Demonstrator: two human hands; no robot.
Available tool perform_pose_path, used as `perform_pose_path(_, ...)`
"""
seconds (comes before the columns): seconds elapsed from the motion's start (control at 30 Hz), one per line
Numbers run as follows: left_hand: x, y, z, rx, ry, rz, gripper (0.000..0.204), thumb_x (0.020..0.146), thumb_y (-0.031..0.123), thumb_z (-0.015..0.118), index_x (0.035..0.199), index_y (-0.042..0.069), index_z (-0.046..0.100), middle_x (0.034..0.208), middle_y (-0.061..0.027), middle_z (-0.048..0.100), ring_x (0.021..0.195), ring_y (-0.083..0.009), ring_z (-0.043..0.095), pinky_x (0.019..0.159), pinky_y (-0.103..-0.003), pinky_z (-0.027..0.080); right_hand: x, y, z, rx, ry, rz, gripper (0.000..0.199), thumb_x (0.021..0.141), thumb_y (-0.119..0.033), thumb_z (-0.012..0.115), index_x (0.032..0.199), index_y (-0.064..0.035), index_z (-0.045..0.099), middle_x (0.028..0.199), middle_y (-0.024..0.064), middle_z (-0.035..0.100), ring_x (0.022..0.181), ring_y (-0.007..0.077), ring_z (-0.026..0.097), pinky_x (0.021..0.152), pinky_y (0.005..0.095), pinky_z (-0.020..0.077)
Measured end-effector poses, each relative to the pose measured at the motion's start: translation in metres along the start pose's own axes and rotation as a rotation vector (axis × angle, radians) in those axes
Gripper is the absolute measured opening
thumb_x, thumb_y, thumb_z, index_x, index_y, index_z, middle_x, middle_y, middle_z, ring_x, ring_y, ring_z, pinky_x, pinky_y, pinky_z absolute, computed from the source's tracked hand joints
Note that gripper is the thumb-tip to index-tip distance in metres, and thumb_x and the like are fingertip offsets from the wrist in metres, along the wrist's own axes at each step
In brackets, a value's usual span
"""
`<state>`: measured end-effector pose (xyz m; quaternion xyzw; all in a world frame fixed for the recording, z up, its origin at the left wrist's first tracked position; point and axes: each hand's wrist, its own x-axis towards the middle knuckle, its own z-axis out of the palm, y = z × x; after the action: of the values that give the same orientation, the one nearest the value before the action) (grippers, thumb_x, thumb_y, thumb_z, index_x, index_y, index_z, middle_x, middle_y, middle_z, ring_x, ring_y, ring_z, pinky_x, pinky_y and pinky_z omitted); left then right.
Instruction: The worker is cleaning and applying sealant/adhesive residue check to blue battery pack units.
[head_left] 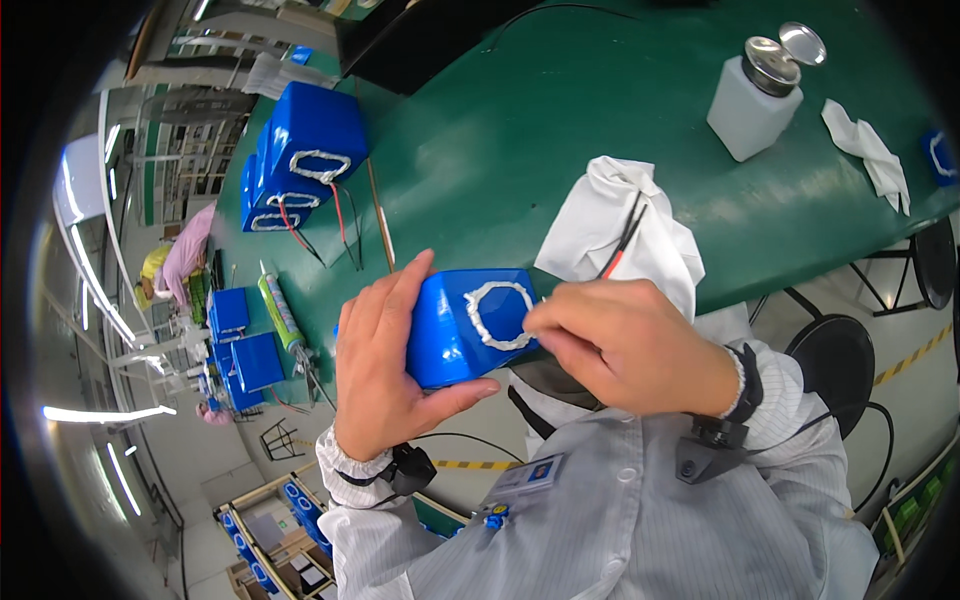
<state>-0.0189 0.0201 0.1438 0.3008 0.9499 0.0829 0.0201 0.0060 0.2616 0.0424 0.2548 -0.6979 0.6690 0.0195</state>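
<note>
A blue shrink-wrapped battery pack [437,318] is tilted in front of me at the bench edge. My left hand [375,365] wraps round its left side, thumb along the lower edge and fingers over the top. On the face toward my right runs a rough oval ring of white sealant [482,332]. My right hand [635,345] is closed, its pinched fingertips at the right rim of that ring; what they hold, if anything, is hidden. Red and black wires [626,240] emerge behind the right hand and lie over a crumpled white cloth [600,205].
More blue packs [318,130] with sealant rings stand at the far left, others [255,362] nearer left. A green sealant tube [281,310] lies beside them. At right stand a white dispenser bottle [745,110] with a lifted metal lid, a cloth [868,150] and black stools [830,360].
</note>
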Motion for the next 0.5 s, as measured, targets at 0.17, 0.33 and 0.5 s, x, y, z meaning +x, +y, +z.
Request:
perform_pose_path(0.17, 0.0, 0.001, 0.001, -0.021, -0.012, -0.035, 0.116, 0.057, 0.059, 0.092, 0.149, 0.001, 0.05, 0.127, -0.018, 0.065, 0.112, -0.0368, 0.061, 0.099, -0.045, 0.045, -0.004, 0.022, 0.008, -0.081, 0.2, 0.054, 0.006, 0.09, -0.006, 0.067, 0.091, 0.0001, 0.067, 0.08, 0.0166, 0.069, 0.073, 0.0361, 0.068, 0.063, 0.0441, 0.0525)
perform_pose_path(0.33, 0.0, 0.001, 0.002, -0.03, -0.033, -0.068, 0.118, 0.058, 0.062, 0.092, 0.148, 0.0, 0.049, 0.127, -0.0187, 0.065, 0.111, -0.0367, 0.062, 0.1, -0.046, 0.045, 0.001, 0.036, 0.022, -0.09, 0.372, 0.014, 0.009, 0.09, -0.01, 0.07, 0.09, -0.0016, 0.067, 0.078, 0.015, 0.069, 0.07, 0.0353, 0.068, 0.061, 0.0438, 0.0519)
perform_pose_path(0.5, 0.001, 0.002, 0.002, -0.059, -0.03, -0.087, 0.118, 0.058, 0.062, 0.092, 0.147, -0.002, 0.049, 0.124, -0.0194, 0.065, 0.109, -0.0363, 0.062, 0.098, -0.046, 0.046, 0.013, 0.034, 0.03, -0.086, 0.286, -0.081, 0.01, 0.086, -0.009, 0.075, 0.09, -0.0016, 0.07, 0.083, 0.0115, 0.069, 0.073, 0.0303, 0.068, 0.064, 0.0392, 0.054)
